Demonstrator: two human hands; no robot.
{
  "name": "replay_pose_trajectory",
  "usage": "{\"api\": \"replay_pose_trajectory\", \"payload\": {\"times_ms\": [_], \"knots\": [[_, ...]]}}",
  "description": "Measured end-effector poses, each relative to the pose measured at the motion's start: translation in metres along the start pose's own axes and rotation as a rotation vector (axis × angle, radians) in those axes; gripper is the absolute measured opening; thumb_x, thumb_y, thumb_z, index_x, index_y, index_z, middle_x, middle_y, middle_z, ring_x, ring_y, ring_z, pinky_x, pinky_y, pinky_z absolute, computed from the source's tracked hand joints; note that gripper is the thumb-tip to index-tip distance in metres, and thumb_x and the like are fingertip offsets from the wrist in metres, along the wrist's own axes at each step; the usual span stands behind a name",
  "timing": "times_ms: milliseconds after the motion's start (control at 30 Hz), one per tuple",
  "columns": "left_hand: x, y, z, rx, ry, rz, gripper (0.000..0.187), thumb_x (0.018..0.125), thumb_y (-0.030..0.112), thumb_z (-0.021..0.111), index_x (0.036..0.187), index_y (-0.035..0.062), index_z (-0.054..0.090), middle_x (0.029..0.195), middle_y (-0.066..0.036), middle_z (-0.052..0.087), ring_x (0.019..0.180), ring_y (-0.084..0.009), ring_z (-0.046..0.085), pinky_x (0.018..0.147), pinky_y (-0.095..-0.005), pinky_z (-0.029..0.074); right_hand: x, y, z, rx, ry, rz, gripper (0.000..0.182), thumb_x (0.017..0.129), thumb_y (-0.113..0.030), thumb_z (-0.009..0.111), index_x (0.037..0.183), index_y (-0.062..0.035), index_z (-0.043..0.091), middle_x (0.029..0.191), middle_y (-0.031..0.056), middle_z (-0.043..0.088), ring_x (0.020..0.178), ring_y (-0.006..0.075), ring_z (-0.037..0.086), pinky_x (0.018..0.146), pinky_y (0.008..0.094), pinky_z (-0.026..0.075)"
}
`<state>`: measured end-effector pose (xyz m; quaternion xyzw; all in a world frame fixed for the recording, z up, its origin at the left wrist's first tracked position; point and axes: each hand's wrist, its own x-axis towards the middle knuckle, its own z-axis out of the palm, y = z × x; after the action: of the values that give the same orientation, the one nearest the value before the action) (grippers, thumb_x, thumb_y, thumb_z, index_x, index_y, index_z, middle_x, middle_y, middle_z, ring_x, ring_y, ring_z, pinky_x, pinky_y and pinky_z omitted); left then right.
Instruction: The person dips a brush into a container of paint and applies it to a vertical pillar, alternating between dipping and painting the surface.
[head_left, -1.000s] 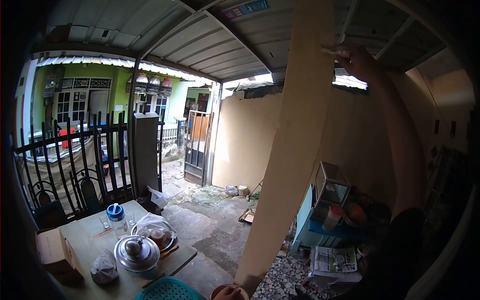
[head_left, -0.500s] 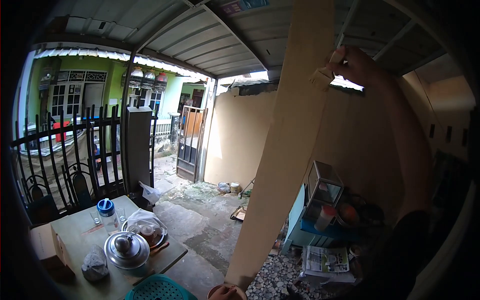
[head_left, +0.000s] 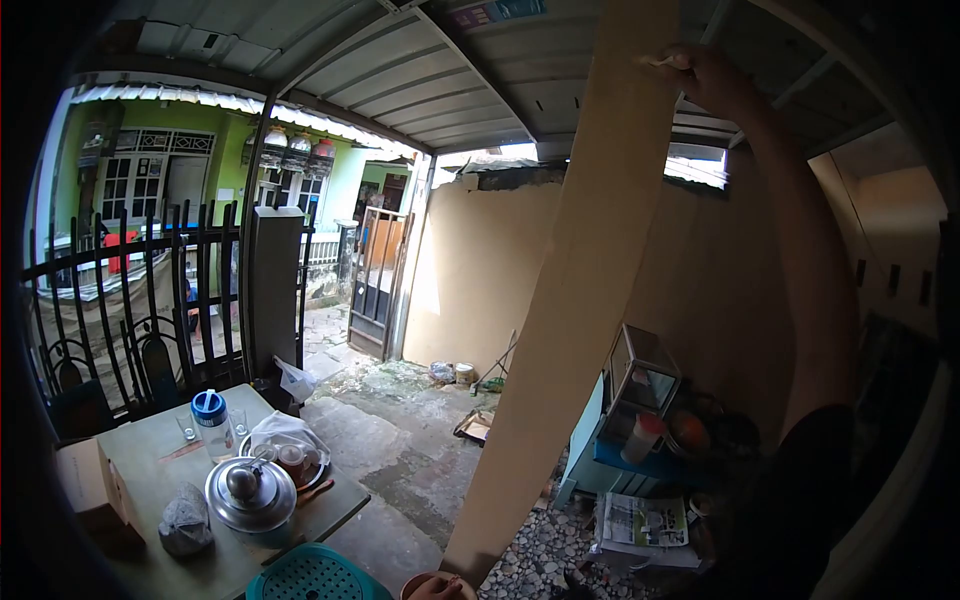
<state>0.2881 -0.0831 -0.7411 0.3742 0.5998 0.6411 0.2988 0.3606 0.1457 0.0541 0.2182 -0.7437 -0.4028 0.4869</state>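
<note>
High on the beige pillar (head_left: 575,280), my right hand (head_left: 708,80) is closed around a paintbrush (head_left: 657,62). The bristle end lies against the pillar's right side, seen nearly edge-on and small. At the bottom edge of the view, my left hand (head_left: 437,588) grips the rim of a round, reddish-brown paint tub (head_left: 467,591). Most of that tub is cut off by the frame, and its contents barely show. The tub is close to the pillar's lower end.
A teal plastic stool (head_left: 315,575) stands left of the tub. Behind it, a table (head_left: 150,450) bears a lidded metal pot (head_left: 250,497), a jug (head_left: 211,420) and bags. Right of the pillar are a glass case (head_left: 645,375) and stacked newspapers (head_left: 645,520). Metal roofing (head_left: 450,90) hangs overhead.
My right hand and the paintbrush have moved up the pillar, and the brush has turned from pointing down-left to nearly level. The left hand stays at the tub. The view has shifted slightly.
</note>
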Motion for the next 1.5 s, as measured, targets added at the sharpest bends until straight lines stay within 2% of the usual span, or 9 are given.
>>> {"api": "replay_pose_trajectory", "payload": {"times_ms": [167, 267, 367, 567, 767, 833, 967, 1067, 1500], "knots": [[-0.002, -0.042, -0.008, 0.257, 0.181, 0.599, 0.041, 0.088, 0.040, 0.052, 0.109, 0.0055, 0.057, 0.074, -0.006, 0.058, 0.058, -0.0140, 0.052, 0.049, -0.0266, 0.043, -0.028, -0.056, 0.019, 0.069, -0.279, 0.169, 0.025, 0.084, -0.014, 0.058, 0.068, -0.0019, 0.042, 0.063, 0.0155, 0.051, 0.058, 0.0330, 0.049, 0.057, 0.0353, 0.041], [-0.030, 0.009, -0.021, -0.011, 0.051, -0.042, 0.041, 0.088, 0.041, 0.052, 0.110, 0.0065, 0.057, 0.072, -0.004, 0.057, 0.056, -0.0129, 0.051, 0.046, -0.0256, 0.041, -0.055, -0.101, 0.020, 0.154, -0.392, 0.262, 0.018, 0.083, -0.018, 0.058, 0.078, -0.0026, 0.053, 0.074, 0.0137, 0.058, 0.074, 0.0308, 0.057, 0.066, 0.0370, 0.045], [-0.039, -0.008, -0.031, 0.055, 0.035, -0.133, 0.042, 0.087, 0.042, 0.052, 0.110, 0.0072, 0.057, 0.071, -0.004, 0.056, 0.054, -0.0118, 0.049, 0.045, -0.0249, 0.039, -0.056, -0.135, 0.006, 0.232, -0.458, 0.319, 0.017, 0.083, -0.020, 0.059, 0.086, -0.0033, 0.058, 0.079, 0.0132, 0.060, 0.079, 0.0283, 0.059, 0.071, 0.0349, 0.045], [-0.055, 0.000, -0.037, 0.059, 0.070, -0.098, 0.041, 0.087, 0.042, 0.052, 0.109, 0.0078, 0.058, 0.074, -0.003, 0.057, 0.054, -0.0113, 0.049, 0.045, -0.0244, 0.040, -0.039, -0.114, 0.011, 0.205, -0.425, 0.380, 0.017, 0.083, -0.016, 0.061, 0.094, -0.0028, 0.060, 0.081, 0.0097, 0.063, 0.077, 0.0171, 0.061, 0.071, 0.0284, 0.046], [-0.059, -0.001, -0.043, 0.028, 0.085, -0.089, 0.039, 0.088, 0.041, 0.052, 0.108, 0.0075, 0.058, 0.075, -0.004, 0.057, 0.055, -0.0119, 0.050, 0.046, -0.0259, 0.040, -0.005, -0.049, 0.024, 0.149, -0.281, 0.370, 0.023, 0.085, -0.022, 0.058, 0.078, -0.0006, 0.052, 0.070, 0.0129, 0.058, 0.065, 0.0256, 0.056, 0.064, 0.0333, 0.044], [-0.060, -0.018, -0.040, 0.171, 0.227, 0.307, 0.040, 0.088, 0.040, 0.052, 0.108, 0.0065, 0.058, 0.075, -0.005, 0.057, 0.056, -0.0126, 0.051, 0.047, -0.0268, 0.041, 0.005, -0.035, 0.025, 0.078, -0.206, 0.329, 0.023, 0.086, -0.021, 0.057, 0.077, -0.0006, 0.051, 0.067, 0.0133, 0.055, 0.061, 0.0247, 0.053, 0.062, 0.0333, 0.043], [-0.075, -0.003, -0.049, 0.161, 0.092, -0.122, 0.038, 0.087, 0.039, 0.055, 0.099, 0.0039, 0.058, 0.077, -0.007, 0.058, 0.055, -0.0146, 0.052, 0.049, -0.0290, 0.042, 0.015, -0.027, 0.022, -0.055, -0.159, 0.170, 0.018, 0.086, -0.015, 0.055, 0.096, -0.0001, 0.058, 0.080, 0.0132, 0.062, 0.074, 0.0240, 0.061, 0.068, 0.0311, 0.047], [-0.079, -0.021, -0.048, 0.169, 0.156, 0.011, 0.037, 0.086, 0.039, 0.055, 0.096, 0.0039, 0.058, 0.075, -0.006, 0.058, 0.051, -0.0139, 0.050, 0.046, -0.0281, 0.041, 0.004, -0.053, 0.041, 0.119, -0.072, 0.118, 0.020, 0.085, -0.016, 0.057, 0.075, 0.0000, 0.048, 0.069, 0.0141, 0.055, 0.065, 0.0301, 0.054, 0.063, 0.0362, 0.043], [-0.100, 0.012, -0.063, 0.170, 0.084, -0.063, 0.039, 0.086, 0.039, 0.055, 0.101, 0.0030, 0.058, 0.088, -0.011, 0.062, 0.080, -0.0205, 0.058, 0.072, -0.0322, 0.046, -0.020, -0.156, 0.034, 0.352, -0.431, 0.257, 0.017, 0.082, -0.016, 0.059, 0.080, 0.0007, 0.055, 0.075, 0.0151, 0.061, 0.073, 0.0295, 0.060, 0.066, 0.0355, 0.046]]}}
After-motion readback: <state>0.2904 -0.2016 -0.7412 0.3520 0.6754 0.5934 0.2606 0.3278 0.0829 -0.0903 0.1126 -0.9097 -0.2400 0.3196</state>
